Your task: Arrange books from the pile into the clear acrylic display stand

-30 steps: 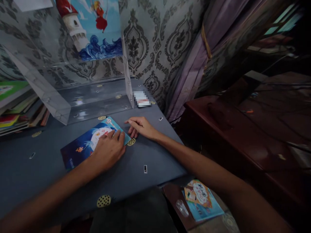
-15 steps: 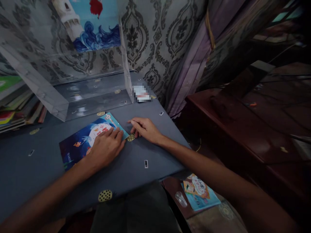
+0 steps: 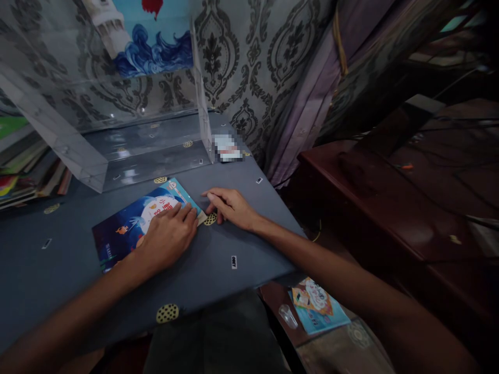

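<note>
A blue picture book with a white round title patch lies closed and slanted on the grey patterned tablecloth. My left hand rests over its cover, fingers together and bent at the right edge, where a sliver of pale pages shows. The left thumb is hidden. Just right of the book, my right hand hovers low or rests over a printed pineapple; I cannot tell which. Its index finger points left, the thumb lies close to it, the other fingers curl loosely, and no object shows in it.
A clear acrylic stand is behind the book, with a stack of books at far left. A blurred-out item lies by the stand. Below right are another book and a clear plastic piece. A dark red cabinet stands right.
The book's right edge now shows pale pages beside my left fingers, as if slightly raised. Both hands keep nearly the same place. The whole view has shifted slightly.
</note>
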Available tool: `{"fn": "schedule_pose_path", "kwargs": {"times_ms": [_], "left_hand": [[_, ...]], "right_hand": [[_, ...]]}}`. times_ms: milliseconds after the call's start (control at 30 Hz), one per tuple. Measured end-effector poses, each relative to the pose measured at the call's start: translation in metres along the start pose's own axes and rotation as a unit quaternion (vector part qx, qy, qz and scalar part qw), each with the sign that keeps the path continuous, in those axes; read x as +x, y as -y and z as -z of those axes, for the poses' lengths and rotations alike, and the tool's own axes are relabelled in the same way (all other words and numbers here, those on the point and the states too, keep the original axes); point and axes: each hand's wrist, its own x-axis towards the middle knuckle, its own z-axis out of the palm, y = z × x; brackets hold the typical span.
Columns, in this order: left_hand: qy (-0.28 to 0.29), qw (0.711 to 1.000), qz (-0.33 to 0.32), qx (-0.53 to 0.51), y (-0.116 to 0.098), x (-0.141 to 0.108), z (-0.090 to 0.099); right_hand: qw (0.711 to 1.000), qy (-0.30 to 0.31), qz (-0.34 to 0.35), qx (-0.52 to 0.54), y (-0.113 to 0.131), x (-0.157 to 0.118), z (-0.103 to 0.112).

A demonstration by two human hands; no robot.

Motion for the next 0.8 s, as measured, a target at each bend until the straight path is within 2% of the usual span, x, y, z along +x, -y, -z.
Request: {"fn": "schedule_pose_path", "kwargs": {"times_ms": [167, 400, 533, 800], "left_hand": [[0.015, 1.0, 0.006, -0.022, 0.0, 0.0, 0.001], [0.017, 1.0, 0.007, 0.0, -0.002, -0.001, 0.0], [0.02, 1.0, 0.007, 0.0, -0.002, -0.002, -0.002], [0.028, 1.0, 0.013, 0.001, -0.003, -0.004, -0.005]], "right_hand": [[1.0, -0.007, -0.005, -0.002, 0.0, 0.0, 0.0], [0.998, -0.06, 0.021, 0.016, 0.007, -0.003, 0.0], [0.998, -0.031, 0.049, 0.007, 0.013, -0.008, 0.0], [0.979, 0.022, 0.117, -0.165, 0.008, -0.01, -0.001]]}}
